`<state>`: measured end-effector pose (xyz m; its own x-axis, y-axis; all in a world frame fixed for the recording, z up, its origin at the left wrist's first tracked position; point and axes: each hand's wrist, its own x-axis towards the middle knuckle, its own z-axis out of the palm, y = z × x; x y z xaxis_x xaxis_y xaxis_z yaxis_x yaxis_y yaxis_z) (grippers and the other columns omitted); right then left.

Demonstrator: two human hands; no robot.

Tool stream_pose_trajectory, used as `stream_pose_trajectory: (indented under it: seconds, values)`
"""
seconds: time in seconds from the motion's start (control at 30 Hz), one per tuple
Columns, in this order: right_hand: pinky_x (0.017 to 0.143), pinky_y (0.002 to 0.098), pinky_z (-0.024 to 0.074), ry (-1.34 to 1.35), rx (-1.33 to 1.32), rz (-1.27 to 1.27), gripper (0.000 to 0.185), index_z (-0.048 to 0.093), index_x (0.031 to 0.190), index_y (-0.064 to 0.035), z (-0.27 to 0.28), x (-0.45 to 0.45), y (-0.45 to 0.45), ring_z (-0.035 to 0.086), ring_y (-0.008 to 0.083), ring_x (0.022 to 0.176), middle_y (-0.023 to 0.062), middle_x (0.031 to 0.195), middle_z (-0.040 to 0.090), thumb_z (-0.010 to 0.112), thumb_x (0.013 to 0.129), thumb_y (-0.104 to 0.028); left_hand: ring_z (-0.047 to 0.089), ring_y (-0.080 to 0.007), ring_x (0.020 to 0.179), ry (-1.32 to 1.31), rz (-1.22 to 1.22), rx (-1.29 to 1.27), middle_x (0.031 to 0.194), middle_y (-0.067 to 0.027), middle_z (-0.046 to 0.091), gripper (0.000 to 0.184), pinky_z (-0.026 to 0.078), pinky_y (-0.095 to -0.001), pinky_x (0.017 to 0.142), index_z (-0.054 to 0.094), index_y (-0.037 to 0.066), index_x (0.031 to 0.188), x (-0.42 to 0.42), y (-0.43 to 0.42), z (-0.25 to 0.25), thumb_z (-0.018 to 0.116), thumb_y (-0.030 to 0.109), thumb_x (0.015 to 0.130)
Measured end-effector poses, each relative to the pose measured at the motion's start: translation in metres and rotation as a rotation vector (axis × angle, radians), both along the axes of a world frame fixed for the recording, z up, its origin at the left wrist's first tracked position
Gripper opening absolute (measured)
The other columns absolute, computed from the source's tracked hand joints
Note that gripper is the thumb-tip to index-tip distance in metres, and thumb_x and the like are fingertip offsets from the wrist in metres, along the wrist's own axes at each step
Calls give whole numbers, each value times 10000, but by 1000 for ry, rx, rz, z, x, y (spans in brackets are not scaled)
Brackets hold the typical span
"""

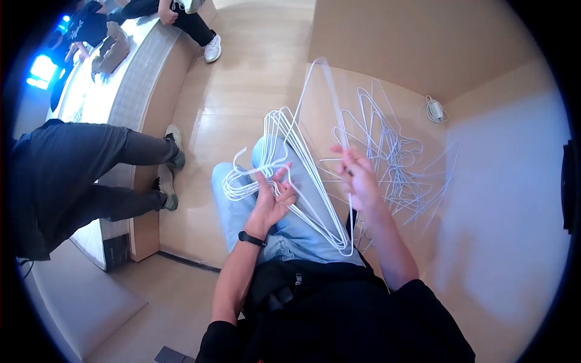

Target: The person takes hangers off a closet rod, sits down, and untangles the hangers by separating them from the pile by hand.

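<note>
My left hand [275, 199] is closed around the necks of a bundle of white wire hangers [279, 124] resting over my lap. Their hooks curl out on its left side, and their long bars slant down to the right. One more wire hanger [331, 81], smeared by motion, stands away from the bundle with its far corner raised. Its long bar runs through my right hand [360, 178], where bent fingers pinch the wire; the fingertips are slightly blurred. Beyond the right hand, a tangled heap of white wire hangers [396, 154] lies on the floor.
A white coiled cable [434, 110] lies near the wall corner. Walls close in at the top and right. To the left, a person in dark trousers [115, 151] stands by a long bench [142, 78]; other people are farther up, near a brown paper bag [112, 48].
</note>
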<state>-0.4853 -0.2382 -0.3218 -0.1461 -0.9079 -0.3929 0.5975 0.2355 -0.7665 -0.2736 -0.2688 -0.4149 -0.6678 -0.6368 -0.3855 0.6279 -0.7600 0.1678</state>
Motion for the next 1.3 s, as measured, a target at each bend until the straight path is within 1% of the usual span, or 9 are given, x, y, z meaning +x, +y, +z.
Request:
stream_pose_trajectory:
  seconds: [0.1,0.33,0.37,0.4,0.47,0.57,0.93,1.2,1.3]
  values:
    - [354,162,205,-5,173,121,276,548,1131,4,-50,17,-1,274,10,398,8,665,521,397,990,-180,338,-93,540,10,48,73,744,-47,504,994,304,-214,482,462,116,1282,6,5,-6,416,843,607]
    - [369,200,292,389,234,97,270,571,1134,8,-92,31,-1,381,42,426,68,743,629,424,960,-137,336,-99,524,-28,64,96,739,-62,527,915,300,-225,442,511,109,1239,8,4,3,343,827,698]
    - [390,217,328,461,229,76,273,586,1130,11,-91,30,-2,413,57,440,76,754,644,439,948,-129,340,-104,513,14,80,108,788,-86,572,606,309,-227,438,519,104,1231,8,4,3,436,592,882]
    - [390,217,328,461,228,76,273,586,1130,11,-96,29,-3,413,57,440,76,754,644,439,948,-129,340,-104,513,14,80,107,788,-86,572,606,309,-227,438,519,104,1231,9,4,1,436,592,882]
    - [489,255,412,640,175,109,262,622,1101,13,-107,29,-5,507,90,520,73,755,652,482,918,-111,369,-111,536,35,47,76,843,-114,607,370,328,-224,453,532,96,1230,11,4,-7,510,237,888]
    - [596,281,453,723,148,78,249,646,1070,6,-111,35,-8,571,122,614,82,753,656,526,884,-108,405,-120,574,97,62,50,868,-128,623,419,345,-219,476,574,89,1194,13,6,-16,503,24,786]
    - [683,316,495,1079,-1,113,274,631,1103,-12,-106,44,-12,639,218,736,152,882,666,580,844,-86,430,-189,648,60,43,65,771,-109,610,185,391,-265,583,651,73,862,14,6,-4,576,229,798]
    - [711,322,499,1062,-24,184,315,590,1175,-26,-106,44,-6,646,230,777,182,940,656,543,864,-53,525,-235,713,-68,99,82,609,-68,544,399,455,-355,716,594,90,668,7,10,-8,488,378,923]
    - [755,386,475,1084,8,275,345,586,1172,-32,-105,39,-5,610,346,843,232,919,605,560,835,-104,559,-224,720,-113,99,119,569,-38,520,406,476,-363,751,583,104,663,9,9,-9,462,359,954]
